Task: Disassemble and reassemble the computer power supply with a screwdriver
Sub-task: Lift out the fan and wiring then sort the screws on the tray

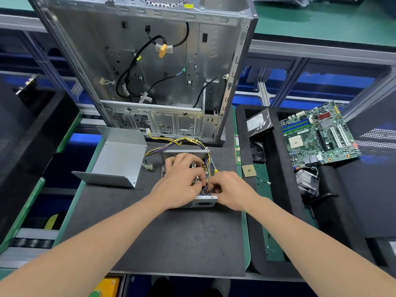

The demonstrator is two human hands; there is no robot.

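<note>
The opened power supply [203, 201] lies on the dark mat, its circuit board and wires exposed. Its grey metal cover [120, 159] sits off to the left. My left hand [182, 179] rests on the board, fingers curled down into the unit. My right hand [229, 189] grips a yellow-handled screwdriver [215, 170], whose shaft points away along the unit's right wall. Both sets of fingertips meet over wires near the front panel. A yellow, purple and black cable bundle [171, 144] runs from the unit toward the case.
An empty computer case [150, 71] stands upright behind the power supply. A black foam tray [278, 189] on the right holds a motherboard [317, 136], hard drive [259, 123], fan and heatsink. A CPU chip [248, 170] lies by the tray.
</note>
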